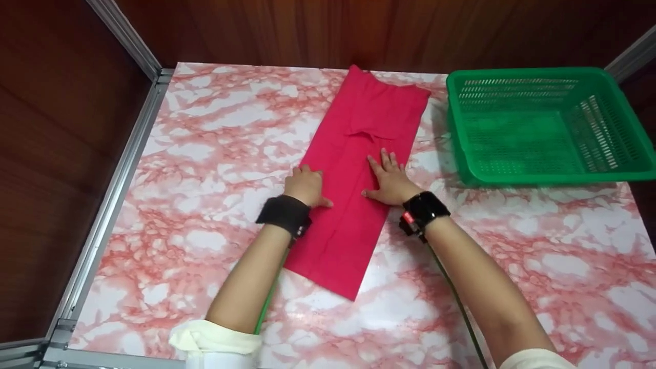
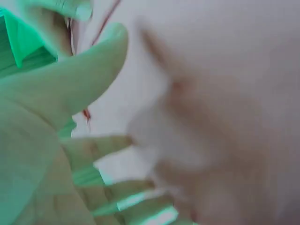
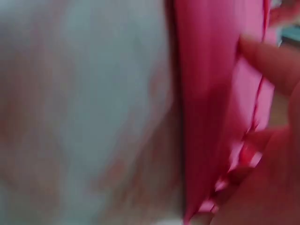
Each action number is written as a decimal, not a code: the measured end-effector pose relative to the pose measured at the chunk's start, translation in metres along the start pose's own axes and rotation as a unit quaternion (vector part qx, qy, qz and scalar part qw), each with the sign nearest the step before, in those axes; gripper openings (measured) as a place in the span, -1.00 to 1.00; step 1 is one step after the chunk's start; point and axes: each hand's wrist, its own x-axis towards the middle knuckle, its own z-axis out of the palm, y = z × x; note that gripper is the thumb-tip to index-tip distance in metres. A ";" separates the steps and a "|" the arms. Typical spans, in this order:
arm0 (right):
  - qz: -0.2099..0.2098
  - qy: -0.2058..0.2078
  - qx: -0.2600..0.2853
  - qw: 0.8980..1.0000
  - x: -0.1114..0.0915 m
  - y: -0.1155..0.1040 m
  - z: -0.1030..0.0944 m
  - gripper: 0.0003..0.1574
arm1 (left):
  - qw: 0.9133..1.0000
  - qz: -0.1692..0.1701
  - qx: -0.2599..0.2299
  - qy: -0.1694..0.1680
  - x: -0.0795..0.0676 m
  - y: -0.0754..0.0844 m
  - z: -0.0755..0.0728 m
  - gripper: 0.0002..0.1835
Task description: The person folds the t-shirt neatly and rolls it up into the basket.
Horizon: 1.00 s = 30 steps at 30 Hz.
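A pink-red cloth garment [image 1: 338, 205], folded into a long strip, lies slantwise across the marbled table, its upper end near the back wall. My left hand [image 1: 306, 187] rests at the strip's left edge, thumb pointing inward over the cloth. On the right half of the cloth my right hand [image 1: 392, 179] lies with spread fingers touching it. A seam or fold line runs lengthwise between the two hands. In the right wrist view the fingers [image 3: 274, 61] press on the cloth [image 3: 204, 93] beside its edge. The left wrist view shows the left thumb [image 2: 101, 61] and fingers extended.
A green plastic basket [image 1: 464, 154] with slotted walls stands at the back right, beside the cloth's upper end. Dark wooden panels [image 1: 287, 31] rise behind and to the left. A metal rail [image 1: 110, 215] borders the table's left edge.
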 end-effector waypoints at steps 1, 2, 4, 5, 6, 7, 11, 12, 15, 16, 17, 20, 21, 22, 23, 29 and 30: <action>0.007 0.013 0.001 1.000 -0.004 -0.004 0.004 0.15 | 1.000 0.018 -0.010 0.002 0.001 -0.004 -0.003 -0.17; 0.012 0.029 0.004 1.000 -0.007 -0.009 0.009 0.14 | 0.999 0.038 -0.019 0.004 0.002 -0.008 -0.006 -0.21; 0.022 0.053 0.012 0.998 -0.013 -0.018 0.019 0.15 | 0.997 0.077 -0.030 0.004 0.006 -0.014 -0.009 -0.24; 0.028 0.061 0.015 0.998 -0.016 -0.023 0.024 0.16 | 0.995 0.096 -0.035 0.000 0.009 -0.016 -0.010 -0.22; 0.034 0.067 0.021 0.997 -0.018 -0.028 0.028 0.17 | 0.993 0.112 -0.040 -0.005 0.011 -0.017 -0.011 -0.19; 0.041 0.071 0.025 0.996 -0.020 -0.033 0.032 0.20 | 0.991 0.124 -0.045 -0.009 0.014 -0.019 -0.011 -0.15; 0.072 0.076 0.025 0.994 -0.023 -0.050 0.045 0.38 | 0.988 0.145 -0.053 -0.026 0.024 -0.022 -0.007 0.09; 0.079 0.078 0.021 0.994 -0.023 -0.052 0.048 0.42 | 0.987 0.145 -0.054 -0.031 0.026 -0.023 -0.005 0.16; 0.090 0.086 -0.007 0.992 -0.022 -0.055 0.052 0.51 | 0.987 0.147 -0.052 -0.041 0.031 -0.025 0.002 0.27; 0.091 0.090 -0.018 0.992 -0.022 -0.054 0.053 0.51 | 0.987 0.147 -0.054 -0.041 0.032 -0.026 0.005 0.29; 0.090 0.094 -0.028 0.991 -0.022 -0.054 0.053 0.51 | 0.986 0.148 -0.057 -0.041 0.033 -0.026 0.007 0.30; 0.088 0.099 -0.048 0.990 -0.022 -0.053 0.054 0.51 | 0.986 0.151 -0.061 -0.033 0.034 -0.027 0.011 0.30; 0.087 0.101 -0.053 0.990 -0.022 -0.053 0.054 0.51 | 0.986 0.151 -0.061 -0.031 0.033 -0.027 0.011 0.30; 0.085 0.101 -0.057 0.990 -0.022 -0.053 0.054 0.51 | 0.986 0.149 -0.062 -0.029 0.033 -0.028 0.012 0.30; 0.084 0.099 -0.061 0.990 -0.022 -0.053 0.054 0.51 | 0.987 0.148 -0.060 -0.029 0.033 -0.028 0.013 0.30; 0.075 0.100 -0.076 0.989 -0.020 -0.048 0.053 0.50 | 0.988 0.142 -0.053 -0.019 0.032 -0.026 0.014 0.30; 0.073 0.099 -0.076 0.989 -0.020 -0.047 0.052 0.49 | 0.988 0.141 -0.052 -0.018 0.031 -0.025 0.014 0.30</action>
